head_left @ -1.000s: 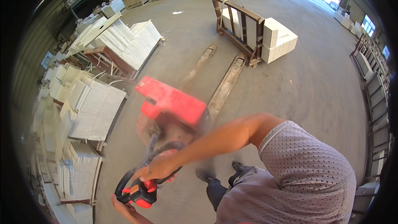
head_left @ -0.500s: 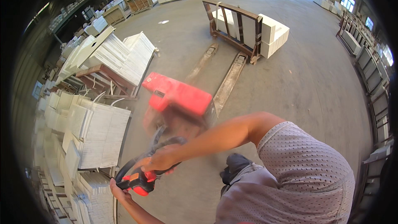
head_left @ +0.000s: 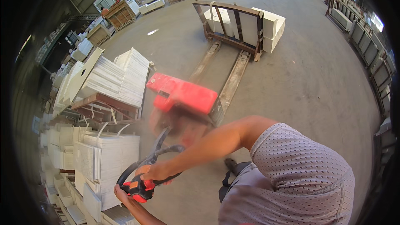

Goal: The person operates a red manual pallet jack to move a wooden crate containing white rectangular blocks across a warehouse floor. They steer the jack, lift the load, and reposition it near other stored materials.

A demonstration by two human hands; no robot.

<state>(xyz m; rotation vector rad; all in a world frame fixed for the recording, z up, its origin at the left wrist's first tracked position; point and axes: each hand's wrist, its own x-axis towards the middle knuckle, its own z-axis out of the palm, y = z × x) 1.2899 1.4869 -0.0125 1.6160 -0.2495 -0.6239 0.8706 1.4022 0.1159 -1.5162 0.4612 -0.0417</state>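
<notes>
Both my hands are on the black loop handle (head_left: 132, 167) of a red electric pallet jack (head_left: 183, 93). My left hand (head_left: 121, 193) is closed round the handle's lower left side, beside the black and red control head (head_left: 139, 188). Reaching across from the right, my right hand (head_left: 153, 171) is closed on the handle near the controls; part of its fingers is hidden. Two worn forks (head_left: 233, 81) stretch away from the red body. Their tips are at the bottom of a brown metal rack (head_left: 227, 40), which holds pale slabs (head_left: 273, 27) leaning on its far side.
At the left stand a rack of stacked white slabs (head_left: 112, 77) and more slab stacks (head_left: 118, 158). Wooden crates (head_left: 121, 14) and two people are at the far left. Metal racks (head_left: 366, 52) line the right wall. Concrete floor (head_left: 312, 96) lies between.
The fork tips have come closer to the rack and now meet its bottom edge. My view has shifted, and both hands keep their grip on the handle.
</notes>
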